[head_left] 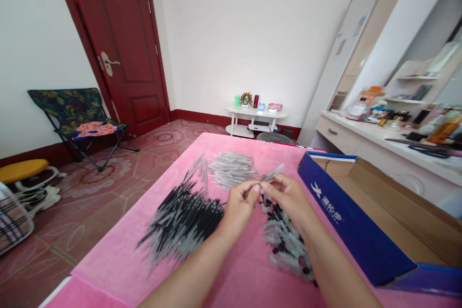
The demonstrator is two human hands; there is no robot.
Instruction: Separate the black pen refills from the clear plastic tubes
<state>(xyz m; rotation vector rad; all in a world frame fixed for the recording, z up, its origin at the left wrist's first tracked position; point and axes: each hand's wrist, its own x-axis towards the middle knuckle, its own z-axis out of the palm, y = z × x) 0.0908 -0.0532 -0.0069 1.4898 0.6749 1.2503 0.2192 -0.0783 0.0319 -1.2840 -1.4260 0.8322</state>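
Bare forearms (pixel 197 269) reach in from six o'clock over a pink cloth (pixel 238 269), and from where I stand both hands meet near the middle. Thumb and fingers of the right hand (pixel 288 197) pinch a pale translucent tube (pixel 275 171) that points toward two o'clock; the left hand (pixel 242 197) has its fingertips closed together at the tube's lower end, though whether they grip some small part too, I can't tell. From the hands, a heap of pale tubes (pixel 231 166) lies at eleven o'clock, a big spread of dark-and-clear sticks (pixel 187 221) at eight, and loose caps (pixel 288 243) with black bits at five. An open blue box (pixel 355 238) stands at four. By my reckoning, one piece is in hand, only part done, and plenty is left in all three heaps; which pieces, if any, are finished, I can't make out.
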